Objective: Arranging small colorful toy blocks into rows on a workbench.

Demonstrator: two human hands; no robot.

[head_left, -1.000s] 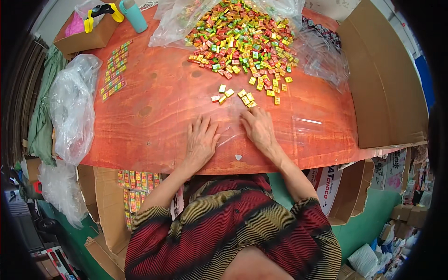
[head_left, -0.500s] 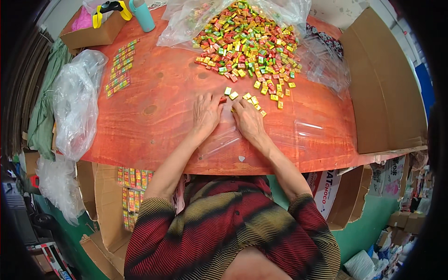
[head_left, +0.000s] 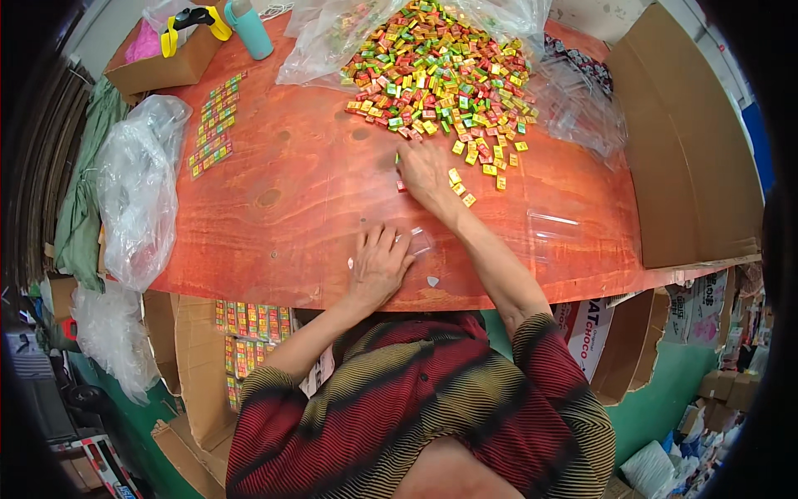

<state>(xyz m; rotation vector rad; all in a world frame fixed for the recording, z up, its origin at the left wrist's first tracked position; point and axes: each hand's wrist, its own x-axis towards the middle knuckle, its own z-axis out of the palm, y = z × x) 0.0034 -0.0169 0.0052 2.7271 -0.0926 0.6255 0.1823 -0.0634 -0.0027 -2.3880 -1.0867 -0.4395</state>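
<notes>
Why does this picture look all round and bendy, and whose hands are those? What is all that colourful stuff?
The picture comes from a small camera worn on a person's head, looking down. Its lens sees very wide, so straight edges curve. The two hands belong to that person. The left hand lies flat on a clear plastic bag near the edge of the orange-red wooden table. The right hand reaches forward to the near edge of a big pile of small wrapped candies in red, yellow and green, touching a few loose ones. I cannot tell whether it grips any. To the left lie neat rows of candies, a crumpled plastic sheet, a cardboard box and a teal bottle.
</notes>
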